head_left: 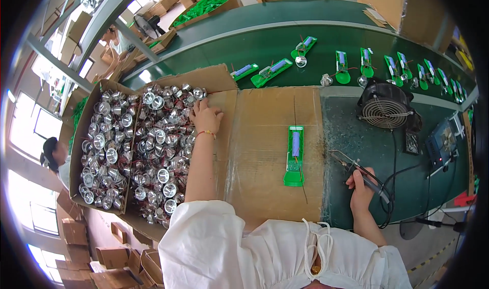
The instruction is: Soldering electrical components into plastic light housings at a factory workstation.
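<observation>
My left hand (205,117) reaches into a cardboard box (81,136) full of shiny silver reflector cups (153,151), its fingers down among the cups near the box's far right corner; whether it grips one is hidden. My right hand (360,186) is closed on a soldering iron (356,169), whose tip points left over the green mat. A green holder with a blue cell and circuit board (294,155) lies on a cardboard sheet (265,136) between my two hands, touched by neither.
A small black fan (386,108) and a soldering station (442,142) stand at the right. Several green holders (342,67) ride the green conveyor belt (285,39) behind. Another person sits at far left (53,154). Cardboard boxes are stacked around.
</observation>
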`<state>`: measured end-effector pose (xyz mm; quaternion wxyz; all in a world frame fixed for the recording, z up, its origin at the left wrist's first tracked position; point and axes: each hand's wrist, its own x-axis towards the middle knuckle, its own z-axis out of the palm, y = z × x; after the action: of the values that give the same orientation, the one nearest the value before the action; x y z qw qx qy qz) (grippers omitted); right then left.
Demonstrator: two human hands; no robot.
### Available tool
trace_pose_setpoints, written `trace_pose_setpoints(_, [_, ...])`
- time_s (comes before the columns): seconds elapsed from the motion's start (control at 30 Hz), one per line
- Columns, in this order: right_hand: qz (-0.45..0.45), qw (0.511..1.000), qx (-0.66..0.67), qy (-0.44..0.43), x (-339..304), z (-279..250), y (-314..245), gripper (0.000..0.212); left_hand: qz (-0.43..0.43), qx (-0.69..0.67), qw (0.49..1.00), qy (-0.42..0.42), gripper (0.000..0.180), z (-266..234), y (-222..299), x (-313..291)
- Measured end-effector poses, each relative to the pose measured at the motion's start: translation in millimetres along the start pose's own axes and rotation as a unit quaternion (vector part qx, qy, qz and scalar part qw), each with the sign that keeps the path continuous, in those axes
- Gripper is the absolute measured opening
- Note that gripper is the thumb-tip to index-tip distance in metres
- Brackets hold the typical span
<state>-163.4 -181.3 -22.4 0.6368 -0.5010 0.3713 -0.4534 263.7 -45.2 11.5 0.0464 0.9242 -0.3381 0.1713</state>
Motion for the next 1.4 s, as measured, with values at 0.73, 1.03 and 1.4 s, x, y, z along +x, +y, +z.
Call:
trace_pose_setpoints(0.73, [-0.050, 0.979, -0.092, -0.175, -25, 41, -11, 0.015, 0.008, -0.477, 0.862, -0.171, 0.010, -69, 138, -158])
trace_pose_setpoints(1.03, [-0.004, 0.983, -0.078, -0.167, -24, 48, -9, 0.014, 0.062, -0.422, 0.893, -0.145, 0.012, -62, 144, -154])
trace_pose_setpoints(1.4, [0.018, 0.987, -0.067, -0.147, -25, 43, -9, 0.011, 0.043, -0.441, 0.885, -0.142, 0.014, -58, 146, -155])
